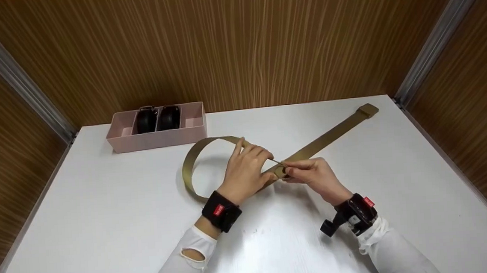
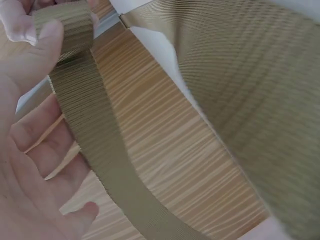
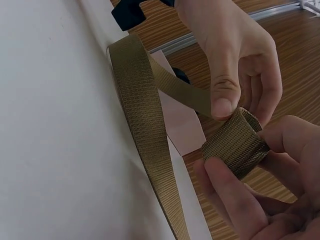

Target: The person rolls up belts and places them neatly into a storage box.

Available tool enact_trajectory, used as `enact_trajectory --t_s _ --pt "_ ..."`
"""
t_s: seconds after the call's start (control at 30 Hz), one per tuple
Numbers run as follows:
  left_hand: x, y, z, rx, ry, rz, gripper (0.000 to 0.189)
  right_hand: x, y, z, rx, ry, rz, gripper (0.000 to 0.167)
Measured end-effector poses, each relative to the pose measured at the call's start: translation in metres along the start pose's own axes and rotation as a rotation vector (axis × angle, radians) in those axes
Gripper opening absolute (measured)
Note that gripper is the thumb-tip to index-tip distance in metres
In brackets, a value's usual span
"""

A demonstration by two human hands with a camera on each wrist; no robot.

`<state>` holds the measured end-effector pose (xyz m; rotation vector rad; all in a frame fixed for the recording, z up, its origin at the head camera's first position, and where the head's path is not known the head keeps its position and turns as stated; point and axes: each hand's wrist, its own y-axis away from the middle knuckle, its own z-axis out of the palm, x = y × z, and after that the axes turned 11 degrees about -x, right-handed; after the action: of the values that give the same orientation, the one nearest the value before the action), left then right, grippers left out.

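An olive-khaki webbing belt (image 1: 327, 140) lies across the white table in a wide loop, its straight part running to a buckle (image 1: 369, 110) at the far right. At its other end, the webbing forms a small hollow roll (image 3: 231, 145). My right hand (image 1: 312, 174) pinches this roll between thumb and fingers. Close beside it, my left hand (image 1: 246, 170) holds the webbing, thumb on one face and fingers behind, as the left wrist view shows. In the right wrist view, the left thumb (image 3: 224, 95) touches the roll's edge.
At the back left stands a pink divided box (image 1: 158, 140) with two black rolled items (image 1: 146, 120) in its middle compartments. Wood-grain panels (image 1: 237, 47) enclose the table's back and sides. The belt's loop stands on edge left of my hands.
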<state>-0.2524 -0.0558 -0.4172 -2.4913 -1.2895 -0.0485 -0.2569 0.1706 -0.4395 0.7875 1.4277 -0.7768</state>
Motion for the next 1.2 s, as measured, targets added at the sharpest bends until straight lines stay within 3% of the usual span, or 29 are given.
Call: enact_trajectory --t_s 0.13,0.37,0.53,0.67,0.87,1.03,1.2 --pt "0.005 -0.004 -0.001 -0.042 0.100 -0.052 0.035 -0.001 0.000 -0.003 0.071 0.020 -0.030 0.030" --pt "0.005 -0.006 -0.001 -0.158 0.441 -0.184 0.033 0.001 -0.002 -0.004 0.148 0.027 -0.053 0.029" --pt "0.002 -0.006 0.000 -0.227 0.702 -0.226 0.022 0.005 -0.004 0.003 0.182 -0.063 -0.098 0.029" --pt "0.004 -0.006 0.001 -0.242 0.826 -0.242 0.016 0.009 -0.005 0.009 0.227 -0.131 -0.126 0.028" --pt "0.010 -0.006 0.004 -0.220 0.903 -0.244 0.014 0.010 -0.005 0.015 0.292 -0.152 -0.149 0.026" --pt "0.010 -0.006 0.007 -0.195 0.936 -0.207 0.015 0.009 -0.004 0.017 0.304 -0.133 -0.152 0.026" --pt "0.006 -0.006 0.005 -0.163 0.838 -0.170 0.014 0.006 -0.004 0.014 0.250 -0.081 -0.124 0.029"
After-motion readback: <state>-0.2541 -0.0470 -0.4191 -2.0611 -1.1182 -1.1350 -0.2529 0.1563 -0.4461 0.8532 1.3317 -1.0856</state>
